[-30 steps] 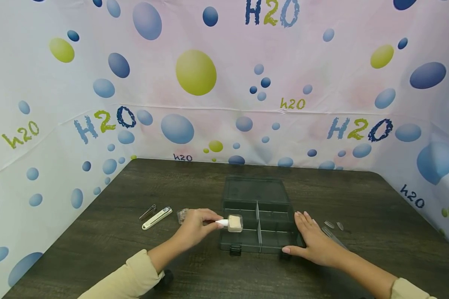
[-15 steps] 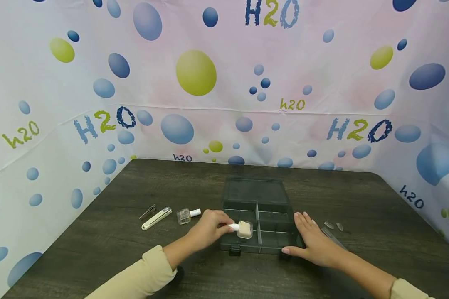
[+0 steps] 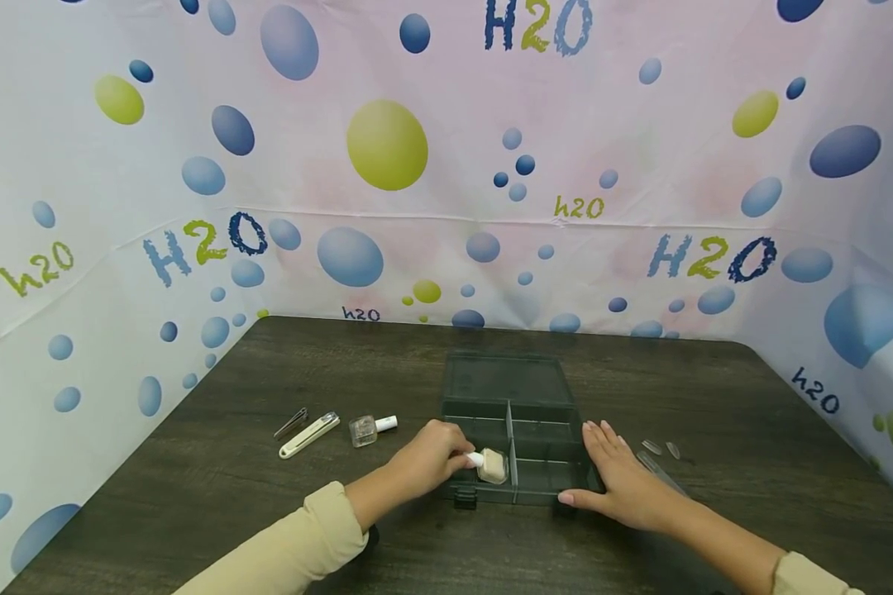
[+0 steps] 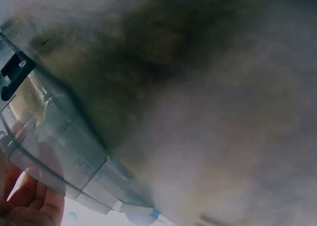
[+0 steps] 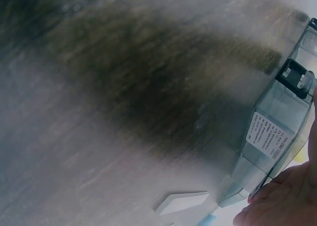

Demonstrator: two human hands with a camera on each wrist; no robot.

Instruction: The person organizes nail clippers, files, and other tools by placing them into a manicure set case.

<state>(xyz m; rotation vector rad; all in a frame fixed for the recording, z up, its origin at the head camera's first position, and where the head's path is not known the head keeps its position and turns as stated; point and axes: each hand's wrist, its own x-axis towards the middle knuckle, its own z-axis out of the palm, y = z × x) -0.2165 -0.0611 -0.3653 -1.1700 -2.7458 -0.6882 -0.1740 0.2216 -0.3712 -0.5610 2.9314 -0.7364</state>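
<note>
My left hand (image 3: 430,459) pinches the white cap of a nail polish bottle (image 3: 494,467) with beige polish. The bottle lies tilted over the front left compartment of a dark see-through divided box (image 3: 551,477), whose lid (image 3: 508,379) is folded back. Through the box wall in the left wrist view, the beige bottle (image 4: 24,101) shows blurred beside the fingers. My right hand (image 3: 627,483) rests along the box's right side, fingers extended and thumb at the front edge. In the right wrist view that hand (image 5: 287,194) touches the box wall (image 5: 247,174), near a printed label (image 5: 269,135).
Left of the box lie a second nail polish bottle (image 3: 362,431) with glittery contents, a cream nail clipper (image 3: 309,435) and a small metal clipper-like tool (image 3: 291,423). Right of it are small clear curved pieces (image 3: 651,448) and a clear strip (image 3: 662,473). A patterned curtain (image 3: 432,273) stands behind.
My left hand has carried the beige polish bottle rightward and down into the front left part of the box, uncovering the second bottle. My right hand has stayed at the box's side.
</note>
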